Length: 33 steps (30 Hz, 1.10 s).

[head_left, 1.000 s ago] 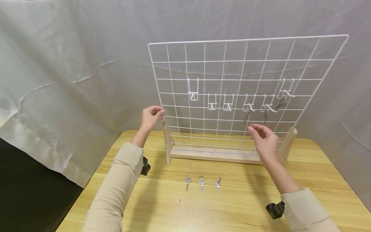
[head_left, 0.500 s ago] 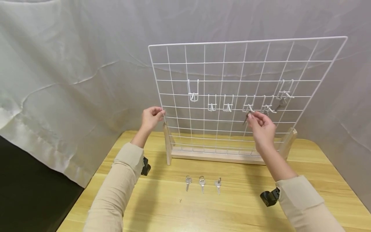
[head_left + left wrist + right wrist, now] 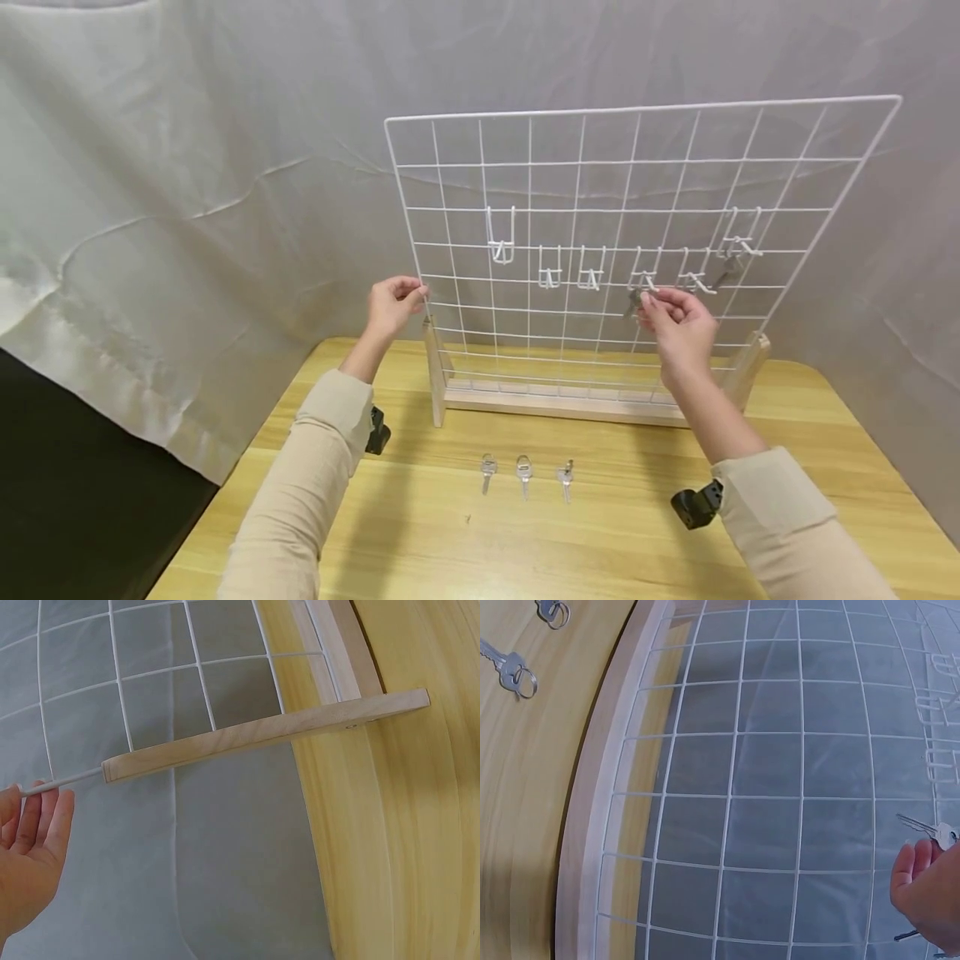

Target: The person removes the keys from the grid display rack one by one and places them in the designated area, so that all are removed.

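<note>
A white wire grid panel (image 3: 577, 161) stands upright in a wooden base (image 3: 562, 403), with several white hooks on it. My left hand (image 3: 392, 308) pinches the panel's left edge wire between thumb and fingers, just above the wooden upright (image 3: 262, 735). With thumb and fingertips my right hand (image 3: 684, 329) pinches a silver key (image 3: 635, 298) right below a hook (image 3: 643, 278); in the right wrist view the blade of this key (image 3: 930, 829) sticks out past the fingers. Another key (image 3: 727, 271) hangs from the upper right hook (image 3: 738, 243). The right hand hides the key under the neighbouring hook (image 3: 696, 282).
On the wooden table (image 3: 600, 533), in front of the base, lie a left key (image 3: 488, 473), a middle key (image 3: 524, 477) and a right key (image 3: 566, 481), each with a ring. A tiny scrap (image 3: 467, 519) lies nearer. Grey cloth (image 3: 225, 167) surrounds the table's back and sides.
My right hand has risen from below the hooks to the hanging key and taken hold of it; the key has since turned slightly. The left hand has stayed on the panel's edge.
</note>
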Each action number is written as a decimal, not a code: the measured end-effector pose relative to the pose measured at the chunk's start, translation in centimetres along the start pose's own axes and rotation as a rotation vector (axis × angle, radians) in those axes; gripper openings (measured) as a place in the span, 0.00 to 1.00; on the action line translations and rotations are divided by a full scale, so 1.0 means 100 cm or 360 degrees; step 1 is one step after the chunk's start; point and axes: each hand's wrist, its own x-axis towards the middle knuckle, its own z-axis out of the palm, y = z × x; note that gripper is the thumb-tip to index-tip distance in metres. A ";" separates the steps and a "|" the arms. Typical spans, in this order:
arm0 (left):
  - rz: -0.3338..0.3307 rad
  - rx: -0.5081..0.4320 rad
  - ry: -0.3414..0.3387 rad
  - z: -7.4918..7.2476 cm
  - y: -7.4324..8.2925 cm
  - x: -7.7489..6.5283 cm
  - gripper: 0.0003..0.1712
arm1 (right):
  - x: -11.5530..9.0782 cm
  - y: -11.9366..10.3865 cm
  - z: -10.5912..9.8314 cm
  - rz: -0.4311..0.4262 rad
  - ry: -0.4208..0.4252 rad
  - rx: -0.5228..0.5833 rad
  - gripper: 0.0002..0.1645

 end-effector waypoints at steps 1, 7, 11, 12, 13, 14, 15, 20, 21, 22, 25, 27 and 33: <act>0.0000 -0.0003 0.0001 0.000 0.000 0.000 0.13 | 0.000 0.000 0.000 -0.0016 -0.0002 -0.0007 0.10; -0.0031 0.0003 -0.0010 0.000 0.000 -0.001 0.13 | -0.002 0.003 -0.001 -0.0083 0.0012 -0.0033 0.13; -0.0034 0.0009 -0.0010 0.000 -0.001 -0.001 0.13 | -0.003 0.004 0.001 -0.0122 0.0014 -0.0071 0.12; -0.0031 0.0014 -0.0007 0.000 -0.001 -0.001 0.13 | -0.003 0.004 0.001 -0.0133 0.0011 -0.0085 0.12; -0.0028 0.0018 -0.0004 0.000 -0.001 -0.001 0.13 | -0.003 0.004 0.002 -0.0143 0.0013 -0.0091 0.10; -0.0026 0.0018 -0.0001 0.000 -0.001 0.000 0.13 | -0.003 0.003 0.002 -0.0155 0.0017 -0.0102 0.09; -0.0024 0.0016 0.0002 0.000 -0.001 0.000 0.13 | -0.003 0.003 0.002 -0.0164 0.0019 -0.0110 0.07; -0.0015 0.0007 0.0003 -0.001 0.000 0.000 0.13 | -0.005 0.002 0.002 -0.0193 0.0072 -0.0130 0.01; -0.0014 0.0006 -0.0001 0.000 0.000 0.000 0.13 | -0.005 0.001 0.002 -0.0196 0.0085 -0.0122 0.02; -0.0010 0.0008 -0.0001 -0.001 0.000 0.000 0.13 | -0.005 0.001 0.002 -0.0204 0.0096 -0.0127 0.04; 0.0014 0.0015 -0.0003 -0.001 0.000 0.000 0.13 | -0.005 0.000 0.001 -0.0253 0.0103 -0.0151 0.11; 0.0027 0.0021 -0.0005 -0.002 0.000 0.000 0.13 | -0.005 0.000 0.000 -0.0308 0.0098 -0.0196 0.15; 0.0021 0.0032 -0.0015 -0.001 0.000 0.000 0.13 | -0.008 -0.003 -0.004 -0.0357 0.0085 -0.0274 0.07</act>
